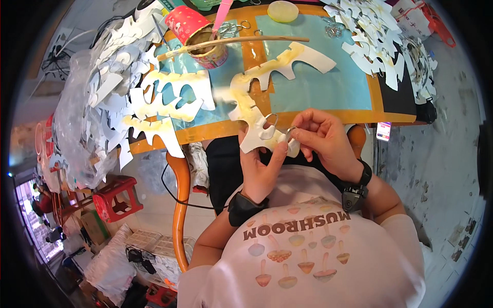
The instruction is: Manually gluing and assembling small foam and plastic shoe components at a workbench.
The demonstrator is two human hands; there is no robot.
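My left hand [260,172] grips a white notched cut-out [252,134] with yellowish smears, thumb along its near end. At that end my right hand [323,138] pinches a metal ring [291,131] between thumb and fingertips. Another metal ring [272,119] stands up from a folded-over tab beside it. On the blue-covered table [328,97], a similar smeared cut-out [308,57] lies just beyond. Several more cut-outs [177,110] are laid out to the left, partly overlapping. The undersides of my left fingers are hidden by the piece.
A paste-filled tin [211,57] with a red lid part stands at the back, a thin wooden stick [267,39] lying across it. Loose rings [334,28] and heaps of white pieces [115,61] flank the table. A phone [383,131] is at the right edge, a red stool [119,199] lower left.
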